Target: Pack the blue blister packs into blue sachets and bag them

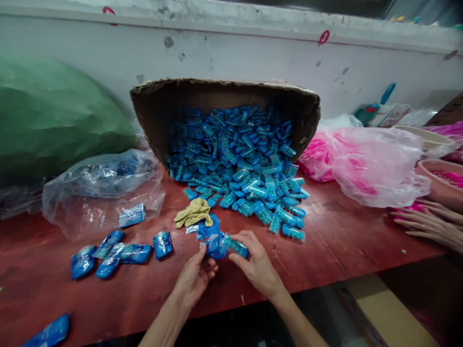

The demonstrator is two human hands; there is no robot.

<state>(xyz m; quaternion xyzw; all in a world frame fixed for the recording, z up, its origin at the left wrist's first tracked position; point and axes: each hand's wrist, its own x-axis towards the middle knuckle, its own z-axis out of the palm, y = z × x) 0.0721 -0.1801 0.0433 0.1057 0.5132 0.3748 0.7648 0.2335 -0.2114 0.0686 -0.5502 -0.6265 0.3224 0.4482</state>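
Blue bead-filled clear plastic tube (237, 246), long axis running left to right, lies pinched in the right hand (255, 262) at the red table's (325, 250) near edge, its left end meeting the small blue plastic packet (213, 246) gripped by the left hand (197, 274) (both equally near).

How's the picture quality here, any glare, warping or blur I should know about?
Head view: wide-angle warping bows the wall ledge and cardboard box; glare glints off the clear plastic bag; the centre is sharp around both hands, but the corners are soft and dark.
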